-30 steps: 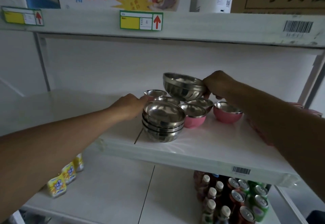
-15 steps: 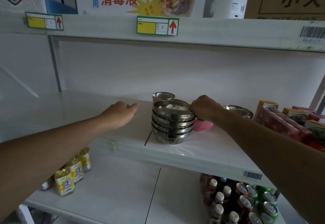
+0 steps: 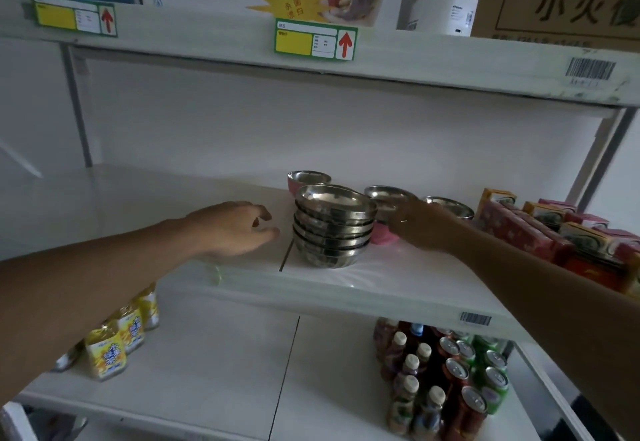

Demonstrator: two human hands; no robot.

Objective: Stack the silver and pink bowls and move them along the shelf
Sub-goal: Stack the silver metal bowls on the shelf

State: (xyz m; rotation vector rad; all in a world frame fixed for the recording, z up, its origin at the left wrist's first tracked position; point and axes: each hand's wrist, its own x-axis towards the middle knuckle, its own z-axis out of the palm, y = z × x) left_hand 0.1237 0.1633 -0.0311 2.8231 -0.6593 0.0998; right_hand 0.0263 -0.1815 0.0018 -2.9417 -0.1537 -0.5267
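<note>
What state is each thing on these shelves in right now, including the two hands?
Stack of silver bowls: nested, upright, on the middle shelf.
Pink bowl beside the stack: upright, right hand on it.
Pink bowl at the back: upright, untouched.
Rightmost bowl: upright, standing alone.
Left hand: open, empty, just left of the stack.
Right hand: curled over the pink bowl; grip unclear.
Cans: upright, unopened.
Yellow bottles: upright.
</note>
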